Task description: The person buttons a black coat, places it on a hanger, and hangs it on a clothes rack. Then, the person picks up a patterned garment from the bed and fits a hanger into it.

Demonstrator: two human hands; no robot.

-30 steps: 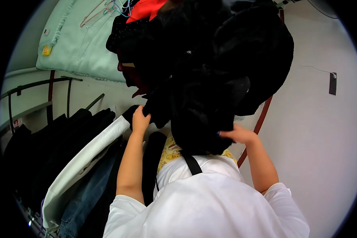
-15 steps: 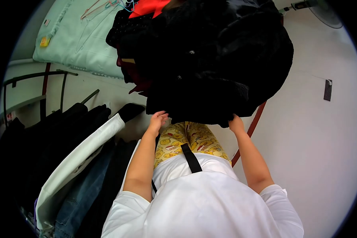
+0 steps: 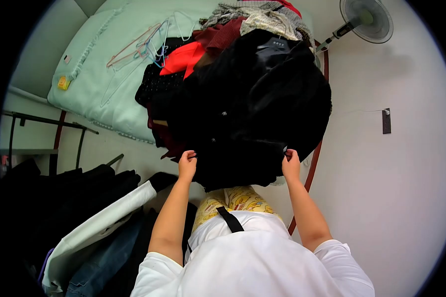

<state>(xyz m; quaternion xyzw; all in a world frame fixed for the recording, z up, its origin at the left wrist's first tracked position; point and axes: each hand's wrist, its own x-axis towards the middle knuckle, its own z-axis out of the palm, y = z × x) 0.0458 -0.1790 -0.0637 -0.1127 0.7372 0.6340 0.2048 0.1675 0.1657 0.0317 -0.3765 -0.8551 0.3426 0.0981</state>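
A large black coat (image 3: 243, 109) with a collar label lies spread over the clothes at the bed's edge, its lower part hanging toward my legs. My left hand (image 3: 188, 161) pinches the coat's left edge. At the opposite edge my right hand (image 3: 291, 161) is closed on the black cloth, thumb and fingers together. Beneath and beside the coat lie a bright red garment (image 3: 181, 59), a dotted black garment (image 3: 148, 84) and dark red cloth (image 3: 223, 37).
Several wire hangers (image 3: 156, 42) lie on the pale green bedding (image 3: 91, 59). To the left, clothes hang on a metal rack (image 3: 79, 148), with a white garment (image 3: 101, 213) among them. A fan (image 3: 365, 19) stands at upper right, near a wall socket (image 3: 386, 121).
The view has tilted up, showing more of the bed, clothes and fan. My left hand, loose-fingered half a second ago, has closed on the coat's edge. The coat lies more spread out.
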